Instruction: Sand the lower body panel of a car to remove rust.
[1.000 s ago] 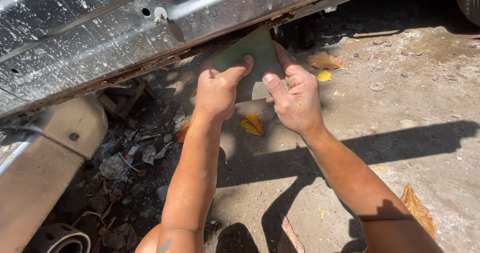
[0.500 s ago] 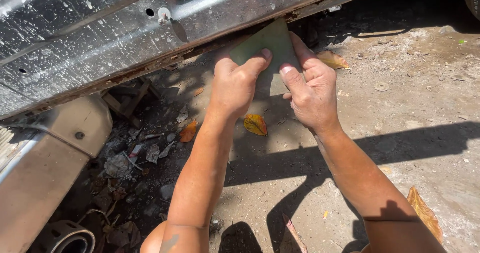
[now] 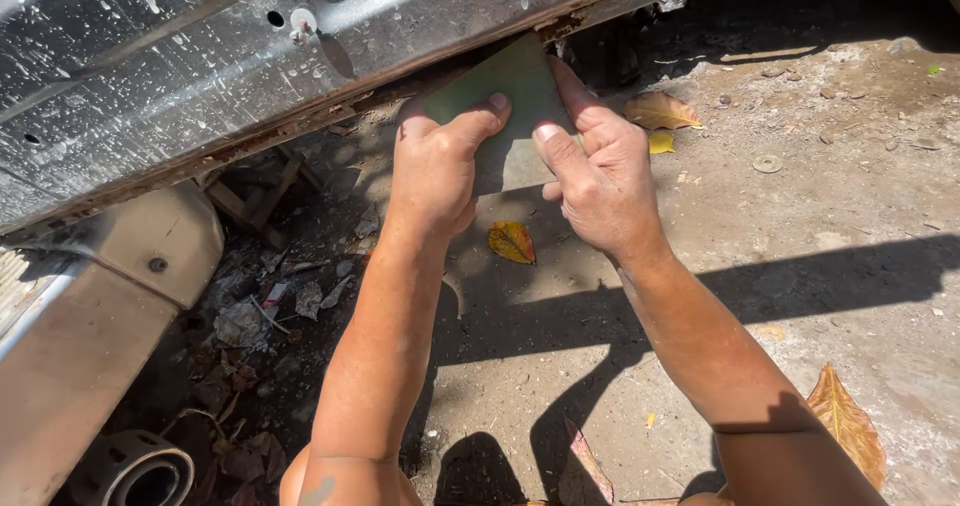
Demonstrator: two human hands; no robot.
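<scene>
Left hand (image 3: pixel 437 161): centre of frame, fingers curled over the left part of the sheet, thumb across its face, closed on it
Right hand (image 3: pixel 598 171): just right of the left, thumb and fingers pinched on the sheet's right part
Sheet (image 3: pixel 508 91): green, flat, upper centre, top edge pressed against the rusty lower lip of the panel
Panel (image 3: pixel 200 56): grey metal, spattered white, slanting across the upper left, with small holes
Leaf (image 3: pixel 512 241): yellow-orange, on the ground just below the hands
Ground (image 3: pixel 830 216): dusty concrete, right half, crossed by arm shadows
Debris (image 3: pixel 260 306): scraps and dry leaves, lower left, in shade under the panel
Pipe (image 3: pixel 135 471): round opening, bottom left corner
</scene>
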